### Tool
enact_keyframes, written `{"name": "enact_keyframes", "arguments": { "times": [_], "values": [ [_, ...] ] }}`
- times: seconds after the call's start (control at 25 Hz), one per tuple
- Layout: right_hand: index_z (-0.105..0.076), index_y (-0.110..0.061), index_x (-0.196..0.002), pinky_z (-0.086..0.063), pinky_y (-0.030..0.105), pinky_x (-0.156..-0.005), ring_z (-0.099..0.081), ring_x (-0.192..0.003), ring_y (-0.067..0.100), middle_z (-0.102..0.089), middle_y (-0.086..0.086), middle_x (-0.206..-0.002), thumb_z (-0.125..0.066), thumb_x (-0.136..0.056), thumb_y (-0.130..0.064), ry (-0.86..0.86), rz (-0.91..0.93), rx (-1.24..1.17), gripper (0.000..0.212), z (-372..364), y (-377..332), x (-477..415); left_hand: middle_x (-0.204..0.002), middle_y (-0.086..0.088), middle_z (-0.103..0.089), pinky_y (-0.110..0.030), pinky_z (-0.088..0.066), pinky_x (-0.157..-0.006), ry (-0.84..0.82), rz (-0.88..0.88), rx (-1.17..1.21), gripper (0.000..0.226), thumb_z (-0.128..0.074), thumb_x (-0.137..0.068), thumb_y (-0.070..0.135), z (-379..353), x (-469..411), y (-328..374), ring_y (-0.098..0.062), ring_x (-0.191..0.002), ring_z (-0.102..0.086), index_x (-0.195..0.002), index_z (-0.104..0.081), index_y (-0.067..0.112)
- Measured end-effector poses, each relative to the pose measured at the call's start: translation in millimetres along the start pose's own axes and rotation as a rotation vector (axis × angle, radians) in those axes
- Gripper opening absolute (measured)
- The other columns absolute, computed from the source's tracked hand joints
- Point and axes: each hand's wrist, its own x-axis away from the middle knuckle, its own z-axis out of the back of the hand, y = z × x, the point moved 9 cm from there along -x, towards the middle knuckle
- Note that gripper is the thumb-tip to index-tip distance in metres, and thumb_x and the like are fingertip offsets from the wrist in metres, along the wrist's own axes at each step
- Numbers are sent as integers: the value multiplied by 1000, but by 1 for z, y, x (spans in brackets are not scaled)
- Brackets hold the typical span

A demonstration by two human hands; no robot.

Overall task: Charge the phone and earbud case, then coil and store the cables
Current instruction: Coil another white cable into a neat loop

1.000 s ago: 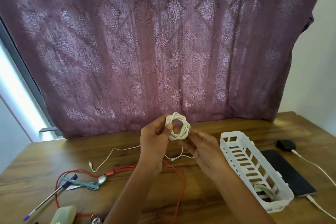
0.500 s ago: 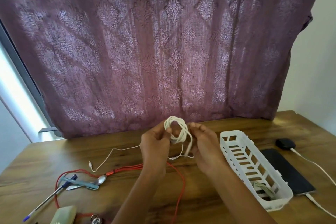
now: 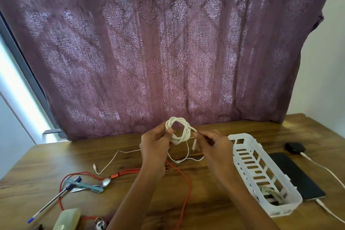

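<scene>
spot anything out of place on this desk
A metal spoon lies among the pens and the loose red cable at left, odd for a charging desk. Nothing looks spilled or damaged.

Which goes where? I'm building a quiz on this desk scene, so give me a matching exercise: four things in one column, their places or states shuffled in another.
Things:
1. white coiled cable
2. red cable
3. phone
4. white basket

Places or states:
A. lying loose on the table
B. held up in both hands
C. flat on the table, right of the basket, cable plugged in
D. standing on the table, a coiled cable inside

Pairs: 1-B, 2-A, 3-C, 4-D
</scene>
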Motion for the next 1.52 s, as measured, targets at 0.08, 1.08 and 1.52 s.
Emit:
{"name": "enact_keyframes", "arguments": {
  "times": [0.08,1.08,1.52],
  "values": [
    [-73,-15,-87,-55,25,-66,-67,-66,9,-70,-6,-70,-63,-86,-16,21,-27,-57,10,2,3,-3,-89,-1,-75,-47,-51,-92,-22,-17,-21,26,-60,-87,6,-2,2,2,-24,-95,-68,-91,-73,29],
    [-62,-9,-83,-48,25,-63,-58,-67,14,-67,3,-66,-44,-91,1,-248,-782,-978,22,-47,14,15,-103,-5,-72,-23,-56,-75,-309,11,198,29,-54,-88,3,-28,13,20,-12,-92,-67,-115,-64,10],
    [-66,-14,-103,-47,46,-89,-62,-84,18,-68,7,-94,-41,-94,-35,-365,-648,-865,34,-47,2,18,-100,-6,-73,-25,-57,-77,-133,45,286,32,-63,-80,-2,-18,12,13,-16,-93,-69,-110,-66,7]
  ]
}}
